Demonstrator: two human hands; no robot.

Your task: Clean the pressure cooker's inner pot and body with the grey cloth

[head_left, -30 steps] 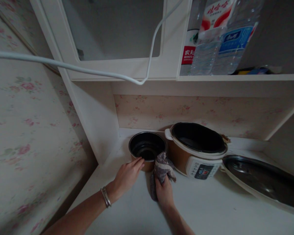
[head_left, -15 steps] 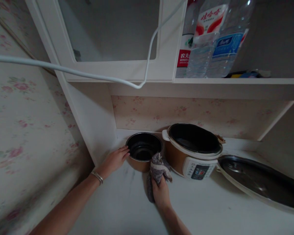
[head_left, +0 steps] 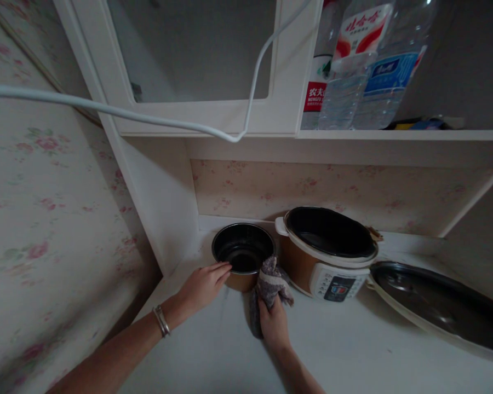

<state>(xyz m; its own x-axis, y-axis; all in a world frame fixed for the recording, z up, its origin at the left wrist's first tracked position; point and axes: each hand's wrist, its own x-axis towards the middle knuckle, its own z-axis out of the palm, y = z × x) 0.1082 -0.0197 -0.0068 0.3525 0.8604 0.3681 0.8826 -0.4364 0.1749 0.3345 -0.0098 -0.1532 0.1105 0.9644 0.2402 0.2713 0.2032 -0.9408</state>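
Note:
A dark inner pot [head_left: 243, 253] with a copper-coloured outside stands on the white counter [head_left: 345, 350] near the corner. My left hand [head_left: 203, 284], with a bracelet at the wrist, rests its fingers against the pot's front left rim and side. My right hand [head_left: 273, 326] is closed around a grey cloth [head_left: 269, 284], which is pressed against the pot's right side, between the pot and the rice cooker [head_left: 327, 253].
The rice cooker stands open, its lid [head_left: 439, 306] lying flat to the right. A white cable [head_left: 119, 111] hangs across the view. Water bottles [head_left: 365, 65] stand on the shelf above. Floral wallpaper [head_left: 36, 208] covers the left wall.
My left hand has shifted along the pot's left rim, out to the left side and back toward the front. The cloth stays against the pot's right side.

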